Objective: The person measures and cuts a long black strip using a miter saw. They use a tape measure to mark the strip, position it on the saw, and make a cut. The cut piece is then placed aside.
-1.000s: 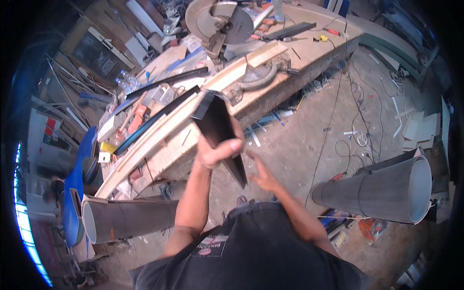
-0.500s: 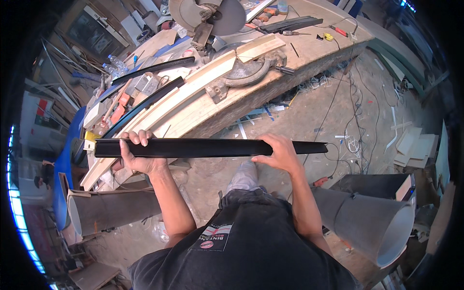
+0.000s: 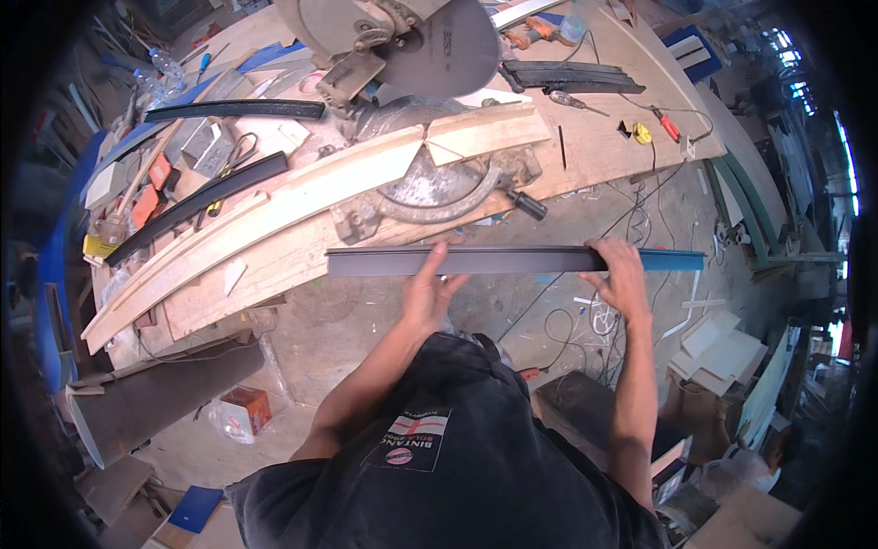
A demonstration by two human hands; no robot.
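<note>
A long dark grey channel-shaped strip [image 3: 521, 260] is held level across my front, between my body and the workbench. My left hand [image 3: 428, 293] grips it left of its middle, thumb up over the face and fingers partly hidden beneath. Toward the right end my right hand [image 3: 624, 274] is closed around it, fingers over the top edge; past that hand the strip shines blue. Just beyond the strip stands a mitre saw, its round blade [image 3: 444, 50] raised above the metal base [image 3: 430, 188]. A pale wooden fence [image 3: 347, 174] runs along the saw.
On the bench [image 3: 585, 156] lie two black strips [image 3: 233, 110] [image 3: 197, 206], a bundle of dark pieces [image 3: 572, 77], a screwdriver [image 3: 574, 101] and a yellow tape measure [image 3: 642, 134]. Cables [image 3: 640, 210] trail over the floor at right. A large grey tube [image 3: 165, 398] lies at lower left.
The strip has shifted right in view and now shows a lighter grey face. My left hand has moved inward from the strip's left end. The saw and bench appear nearer.
</note>
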